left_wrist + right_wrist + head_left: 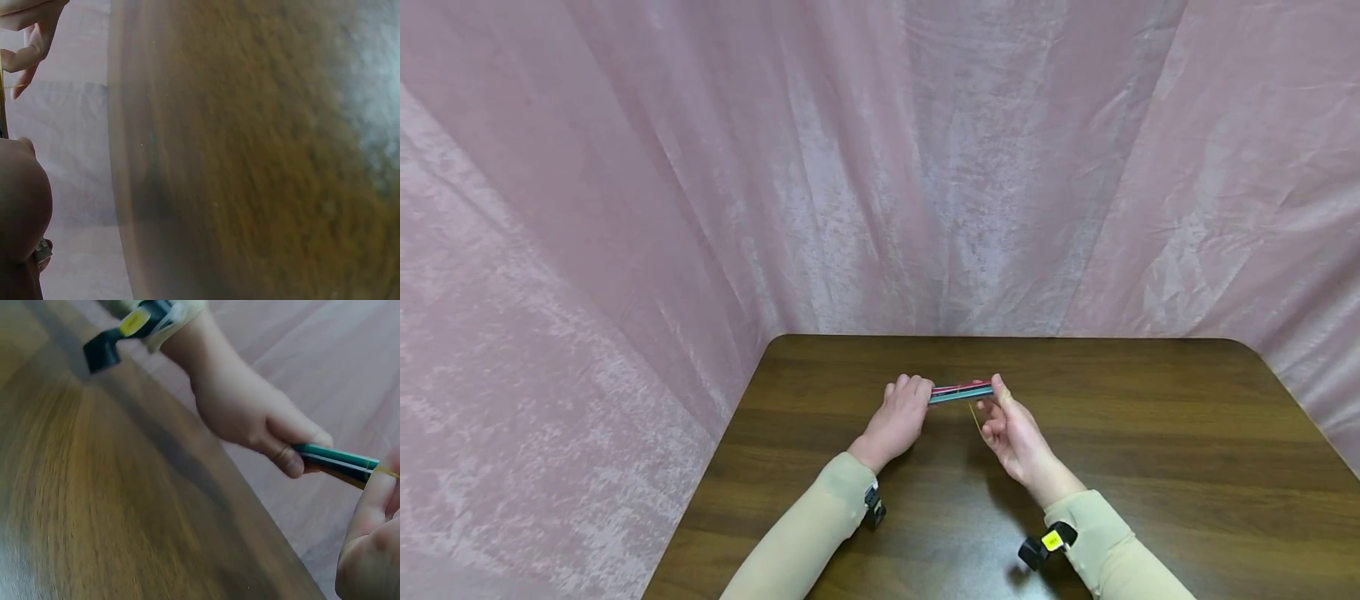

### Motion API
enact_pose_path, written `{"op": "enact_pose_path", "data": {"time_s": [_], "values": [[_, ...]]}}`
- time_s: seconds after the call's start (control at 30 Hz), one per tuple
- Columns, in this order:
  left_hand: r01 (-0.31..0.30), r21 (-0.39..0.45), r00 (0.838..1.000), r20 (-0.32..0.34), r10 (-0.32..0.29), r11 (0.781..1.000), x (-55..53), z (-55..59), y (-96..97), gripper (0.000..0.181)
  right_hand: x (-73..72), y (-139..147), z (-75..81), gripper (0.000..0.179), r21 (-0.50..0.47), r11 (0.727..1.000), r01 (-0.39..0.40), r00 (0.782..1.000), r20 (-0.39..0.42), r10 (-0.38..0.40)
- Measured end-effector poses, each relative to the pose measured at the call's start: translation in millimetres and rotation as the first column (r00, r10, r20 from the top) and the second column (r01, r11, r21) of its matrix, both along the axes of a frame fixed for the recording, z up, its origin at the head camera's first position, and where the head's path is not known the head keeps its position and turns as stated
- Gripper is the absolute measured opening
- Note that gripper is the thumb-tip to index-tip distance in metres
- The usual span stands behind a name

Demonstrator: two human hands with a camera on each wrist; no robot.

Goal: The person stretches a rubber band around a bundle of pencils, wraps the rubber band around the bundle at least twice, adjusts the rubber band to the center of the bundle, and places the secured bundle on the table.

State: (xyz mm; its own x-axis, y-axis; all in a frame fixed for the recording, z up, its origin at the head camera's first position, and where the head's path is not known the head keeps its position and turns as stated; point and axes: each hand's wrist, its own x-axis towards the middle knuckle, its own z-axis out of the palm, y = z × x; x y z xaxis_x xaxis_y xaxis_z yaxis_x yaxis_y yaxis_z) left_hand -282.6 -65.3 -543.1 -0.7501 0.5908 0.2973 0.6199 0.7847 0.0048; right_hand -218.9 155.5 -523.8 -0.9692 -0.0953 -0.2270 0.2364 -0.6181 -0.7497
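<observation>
A slim bundle of coloured pencils (961,392), pink, dark and teal in the head view, spans the gap between both hands above the table. My left hand (902,412) grips its left end, thumb and fingers curled round it as the right wrist view (250,415) shows. At the other end, the thumb of my right hand (1017,437) lies against the pencils, with the fingers bent below. A thin yellow rubber band (974,418) runs from the bundle down to those fingers. In the left wrist view the bundle is mostly cut off by the frame's edge.
Beneath the hands lies a brown wooden table (1150,417) with rounded far corners. Pink velvet curtains (865,167) hang behind it and at its sides. A small black camera (1033,552) is strapped to the right wrist, another (874,507) to the left.
</observation>
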Motion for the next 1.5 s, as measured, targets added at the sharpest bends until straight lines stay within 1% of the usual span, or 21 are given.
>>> {"op": "enact_pose_path", "data": {"time_s": [0.1,0.2,0.37,0.43,0.47,0.5,0.57,0.63,0.67,0.73,0.8,0.9,1.0,1.07,1.17,1.23,1.27,1.3,1.37,1.5], "values": [[0.017,0.015,1.000,0.000,-0.017,1.000,-0.6,0.8,0.2,0.011,1.5,1.5,0.3,0.045,0.044,0.999,0.005,1.000,-0.027,-0.004],[0.030,0.036,0.999,0.013,-0.030,0.999,-0.6,0.4,0.1,0.013,2.8,2.4,0.4,0.042,0.034,0.999,-0.003,0.997,-0.071,0.005],[0.046,0.066,0.998,0.032,-0.048,0.997,1.0,-1.6,-0.5,0.017,4.6,5.2,-1.6,0.047,-0.051,0.994,-0.095,0.983,-0.159,0.086],[0.049,0.056,0.998,0.029,-0.051,0.997,1.5,-1.8,-1.1,0.016,4.9,5.6,-2.3,0.049,-0.058,0.991,-0.121,0.977,-0.186,0.108],[0.048,0.044,0.999,0.023,-0.049,0.998,1.7,-1.5,-1.6,0.016,4.9,5.4,-2.5,0.049,-0.044,0.991,-0.123,0.975,-0.193,0.112],[0.046,0.029,0.999,0.017,-0.047,0.999,1.9,-1.0,-2.1,0.015,4.8,4.8,-2.3,0.046,-0.024,0.993,-0.117,0.975,-0.195,0.110],[0.044,-0.003,0.999,0.003,-0.044,0.999,2.3,0.8,-2.6,0.012,4.5,3.3,-2.7,0.039,0.046,0.995,-0.085,0.977,-0.190,0.092],[0.045,-0.038,0.999,-0.025,-0.046,0.998,2.5,3.1,-2.8,0.012,4.5,1.4,-2.0,0.032,0.135,0.990,-0.050,0.982,-0.175,0.073],[0.046,-0.057,0.998,-0.047,-0.048,0.997,2.4,4.2,-2.8,0.012,4.0,0.4,-1.9,0.033,0.183,0.983,-0.034,0.983,-0.171,0.066],[0.046,-0.092,0.994,-0.092,-0.054,0.995,2.7,6.5,-2.2,0.011,2.8,-0.9,-2.0,0.039,0.267,0.964,-0.009,0.984,-0.168,0.056],[0.047,-0.111,0.988,-0.144,-0.063,0.993,3.0,8.1,-1.0,0.008,1.5,-1.2,-2.3,0.050,0.329,0.944,0.000,0.984,-0.167,0.058],[0.061,-0.123,0.982,-0.172,-0.081,0.991,5.3,10.3,2.1,0.006,-1.5,0.2,-5.2,0.057,0.390,0.921,0.001,0.985,-0.158,0.066],[0.075,-0.127,0.981,-0.167,-0.096,0.989,7.9,11.7,6.5,0.007,-3.6,2.0,-7.7,0.057,0.427,0.904,-0.008,0.987,-0.140,0.075],[0.072,-0.126,0.983,-0.157,-0.091,0.989,9.1,11.4,8.3,0.007,-5.4,1.3,-10.0,0.057,0.463,0.886,-0.023,0.987,-0.129,0.093],[0.056,-0.130,0.985,-0.153,-0.075,0.990,9.4,11.1,10.3,0.008,-7.6,-1.1,-11.8,0.064,0.517,0.855,-0.053,0.984,-0.117,0.132],[0.055,-0.130,0.986,-0.147,-0.074,0.990,9.4,11.3,11.3,0.007,-9.5,-2.5,-12.9,0.068,0.537,0.841,-0.063,0.983,-0.114,0.146],[0.058,-0.131,0.987,-0.140,-0.076,0.990,9.2,11.1,11.8,0.006,-10.3,-2.8,-12.8,0.070,0.539,0.840,-0.064,0.982,-0.115,0.149],[0.060,-0.135,0.988,-0.135,-0.079,0.989,9.2,11.1,12.3,0.006,-11.1,-3.0,-12.7,0.068,0.534,0.843,-0.062,0.982,-0.119,0.148],[0.074,-0.132,0.989,-0.115,-0.089,0.988,9.4,11.2,12.8,0.007,-13.2,-1.7,-13.6,0.060,0.529,0.847,-0.058,0.979,-0.137,0.153],[0.115,-0.075,0.992,-0.043,-0.119,0.990,9.0,12.5,11.4,0.014,-15.4,0.5,-16.4,0.045,0.517,0.854,-0.059,0.961,-0.204,0.190]]}}
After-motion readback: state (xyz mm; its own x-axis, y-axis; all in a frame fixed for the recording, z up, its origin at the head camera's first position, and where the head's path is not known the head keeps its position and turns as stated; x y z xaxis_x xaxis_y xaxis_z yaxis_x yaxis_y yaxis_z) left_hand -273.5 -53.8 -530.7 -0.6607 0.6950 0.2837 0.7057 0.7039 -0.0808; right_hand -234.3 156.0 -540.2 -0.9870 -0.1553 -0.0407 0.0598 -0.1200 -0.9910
